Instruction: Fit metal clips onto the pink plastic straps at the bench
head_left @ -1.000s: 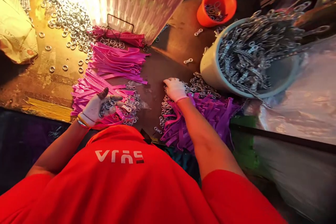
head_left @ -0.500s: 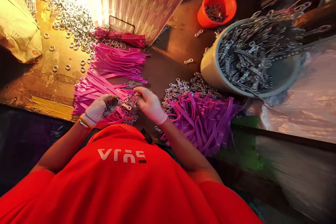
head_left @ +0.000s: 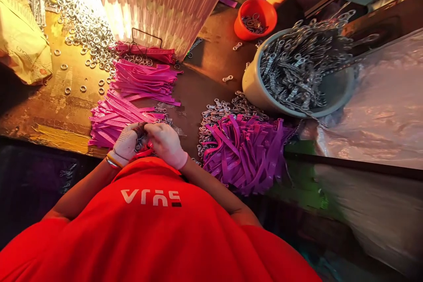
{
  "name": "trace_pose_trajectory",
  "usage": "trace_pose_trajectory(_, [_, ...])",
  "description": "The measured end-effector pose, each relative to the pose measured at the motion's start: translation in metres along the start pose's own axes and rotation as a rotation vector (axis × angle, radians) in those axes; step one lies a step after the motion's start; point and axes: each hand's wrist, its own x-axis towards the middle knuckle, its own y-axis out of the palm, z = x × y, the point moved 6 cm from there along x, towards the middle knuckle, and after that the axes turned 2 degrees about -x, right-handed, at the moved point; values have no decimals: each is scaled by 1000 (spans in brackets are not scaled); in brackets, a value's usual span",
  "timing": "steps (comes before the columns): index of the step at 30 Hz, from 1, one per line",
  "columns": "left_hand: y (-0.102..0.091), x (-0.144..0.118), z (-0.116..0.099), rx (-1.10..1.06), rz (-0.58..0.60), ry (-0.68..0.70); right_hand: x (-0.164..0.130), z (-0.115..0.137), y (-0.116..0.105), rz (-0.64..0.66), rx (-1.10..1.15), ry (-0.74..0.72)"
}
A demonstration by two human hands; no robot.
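Observation:
My left hand (head_left: pixel 127 142), in a white glove with dark fingertips, is closed around several small metal links (head_left: pixel 140 137). Against its fingertips, my right hand (head_left: pixel 165 142) in a white glove has its fingers bent together in a pinch; whatever lies between them is hidden. Both hands meet just in front of the red shirt, over the near edge of the worktop. Beneath and behind them spreads a pile of pink straps (head_left: pixel 110 116). More metal links (head_left: pixel 161 116) lie partly covered by the right hand.
Purple straps (head_left: pixel 244 154) are heaped to the right beside loose metal links (head_left: pixel 214 112). Behind stand a grey bucket (head_left: pixel 251 83) of metal pieces and an orange scoop (head_left: pixel 239 24). Metal rings (head_left: pixel 89 31) cover the back left, near a ribbed translucent sheet (head_left: pixel 158 4) and a yellow bag (head_left: pixel 26 48).
My right hand has moved left and down to meet my left hand, which has shifted slightly right. The hands were apart before. The whole view has shifted a little.

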Motion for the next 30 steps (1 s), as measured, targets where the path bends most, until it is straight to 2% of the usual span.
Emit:
trace_pose_trajectory(3, [14, -9, 3, -64, 52, -62, -6, -20, 0, -272, 413, 300])
trace_pose_trajectory(5, [19, -13, 4, -60, 27, -64, -10, -28, 6, -346, 611, 428])
trace_pose_trajectory(7, [18, -14, 6, -48, -26, -51, -12, -32, 9, -360, 691, 470])
trace_pose_trajectory(11, [9, -11, 7, 69, -73, -3, -10, -37, 4, -294, 602, 379])
trace_pose_trajectory(15, [2, -5, 1, 263, -46, 85, 1, -33, -7, -151, 248, 169])
trace_pose_trajectory(17, [1, -2, 0, 293, -7, 49, 7, -29, -7, 0, 87, 94])
trace_pose_trajectory(19, [2, 1, 2, 254, 22, -24, 9, -27, -5, 116, -56, 106])
trace_pose_trajectory(23, [10, 6, 5, 124, 41, -150, 4, -26, -2, 116, -267, 160])
trace_pose_trajectory(25, [15, 12, 6, 89, 46, -188, 0, -32, 2, 67, -197, 222])
trace_pose_trajectory(27, [22, 27, 5, 138, 94, -186, -5, -48, 7, -13, 28, 342])
trace_pose_trajectory(28, [26, 39, 2, 220, 135, -158, -6, -58, 8, -68, 172, 406])
trace_pose_trajectory(30, [38, 71, -10, 525, 215, -35, -9, -80, 9, -198, 420, 519])
